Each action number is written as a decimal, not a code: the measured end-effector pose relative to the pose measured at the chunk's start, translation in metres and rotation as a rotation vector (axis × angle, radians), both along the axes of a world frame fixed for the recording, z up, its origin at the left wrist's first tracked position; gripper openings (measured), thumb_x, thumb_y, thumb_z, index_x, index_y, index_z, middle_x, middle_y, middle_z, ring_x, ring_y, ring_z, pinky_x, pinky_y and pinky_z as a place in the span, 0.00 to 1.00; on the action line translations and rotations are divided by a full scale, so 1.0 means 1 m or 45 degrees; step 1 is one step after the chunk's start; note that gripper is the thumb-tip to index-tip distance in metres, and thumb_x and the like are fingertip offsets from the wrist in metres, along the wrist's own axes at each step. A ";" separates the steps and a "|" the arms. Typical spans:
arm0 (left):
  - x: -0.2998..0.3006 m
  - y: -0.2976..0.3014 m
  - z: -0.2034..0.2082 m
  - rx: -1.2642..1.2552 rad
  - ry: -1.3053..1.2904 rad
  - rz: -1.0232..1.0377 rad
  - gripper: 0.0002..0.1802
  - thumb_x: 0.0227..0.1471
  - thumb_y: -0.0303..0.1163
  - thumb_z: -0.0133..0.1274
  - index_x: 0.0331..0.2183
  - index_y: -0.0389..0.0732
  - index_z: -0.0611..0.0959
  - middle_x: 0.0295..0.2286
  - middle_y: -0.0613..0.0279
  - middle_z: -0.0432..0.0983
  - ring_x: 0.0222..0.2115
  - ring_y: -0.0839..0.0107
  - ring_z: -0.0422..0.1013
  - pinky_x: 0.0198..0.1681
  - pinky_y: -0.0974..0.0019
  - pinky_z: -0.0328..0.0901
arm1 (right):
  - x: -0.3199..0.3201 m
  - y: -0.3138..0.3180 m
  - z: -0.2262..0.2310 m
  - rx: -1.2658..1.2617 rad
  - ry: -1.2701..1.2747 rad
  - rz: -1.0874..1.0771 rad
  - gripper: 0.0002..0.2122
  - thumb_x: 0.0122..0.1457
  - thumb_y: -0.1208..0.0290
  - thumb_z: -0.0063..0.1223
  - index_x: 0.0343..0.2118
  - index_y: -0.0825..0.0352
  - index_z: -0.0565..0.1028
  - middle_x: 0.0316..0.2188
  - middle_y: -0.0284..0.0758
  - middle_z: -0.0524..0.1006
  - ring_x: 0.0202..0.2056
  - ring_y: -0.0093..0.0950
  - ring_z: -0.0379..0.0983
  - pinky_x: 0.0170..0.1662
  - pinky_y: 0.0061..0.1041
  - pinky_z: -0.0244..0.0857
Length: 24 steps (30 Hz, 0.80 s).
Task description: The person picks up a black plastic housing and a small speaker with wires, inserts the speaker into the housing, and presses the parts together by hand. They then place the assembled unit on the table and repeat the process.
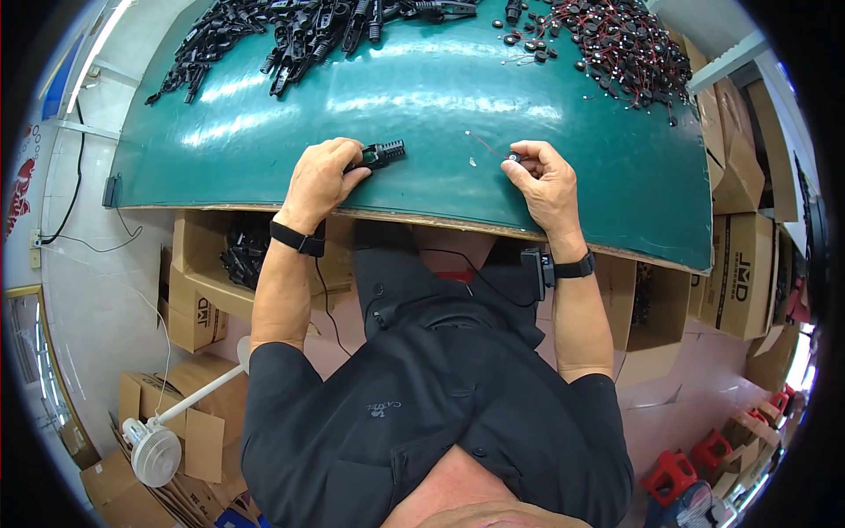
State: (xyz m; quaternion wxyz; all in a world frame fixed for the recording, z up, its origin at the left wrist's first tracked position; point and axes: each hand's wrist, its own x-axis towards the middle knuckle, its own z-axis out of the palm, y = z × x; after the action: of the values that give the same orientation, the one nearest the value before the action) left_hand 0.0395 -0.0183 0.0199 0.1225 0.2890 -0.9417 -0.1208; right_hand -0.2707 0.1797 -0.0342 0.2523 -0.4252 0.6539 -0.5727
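A black ribbed plastic housing (380, 155) is gripped in the left hand (319, 180) on the green table (422, 106). A small round black part (514, 157) with a red wire (484, 143) is pinched by the right hand (547, 183). Pairing seems under way; next, the part would need aligning with the housing between the hands.

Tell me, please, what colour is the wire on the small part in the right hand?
Red: the thin wire trails from the small black part, seen in the head view.
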 end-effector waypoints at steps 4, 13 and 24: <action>0.000 0.010 -0.006 0.165 0.171 0.060 0.23 0.48 0.26 0.70 0.48 0.39 0.84 0.45 0.52 0.81 0.47 0.50 0.77 0.50 0.56 0.72 | -0.005 0.000 -0.002 -0.004 -0.089 0.064 0.12 0.65 0.76 0.67 0.49 0.70 0.81 0.38 0.30 0.84 0.39 0.18 0.81 0.44 0.18 0.75; -0.012 0.045 -0.008 0.220 0.369 -0.018 0.25 0.54 0.24 0.66 0.54 0.37 0.82 0.47 0.49 0.80 0.47 0.50 0.77 0.52 0.56 0.72 | 0.005 0.001 0.002 -0.093 -0.344 0.149 0.11 0.68 0.79 0.62 0.51 0.74 0.79 0.44 0.35 0.82 0.45 0.25 0.84 0.51 0.21 0.78; -0.018 0.069 -0.035 0.474 0.660 -0.048 0.25 0.55 0.21 0.66 0.54 0.36 0.81 0.48 0.51 0.80 0.50 0.55 0.76 0.57 0.60 0.69 | 0.032 0.014 0.043 -0.475 -0.017 0.244 0.12 0.63 0.80 0.67 0.48 0.72 0.80 0.42 0.39 0.83 0.40 0.26 0.83 0.47 0.23 0.78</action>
State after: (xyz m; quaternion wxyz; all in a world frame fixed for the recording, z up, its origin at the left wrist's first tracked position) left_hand 0.0219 0.0508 -0.0148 0.3013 0.2486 -0.8460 -0.3628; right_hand -0.2392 0.1941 0.0090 0.2270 -0.5210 0.4914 -0.6599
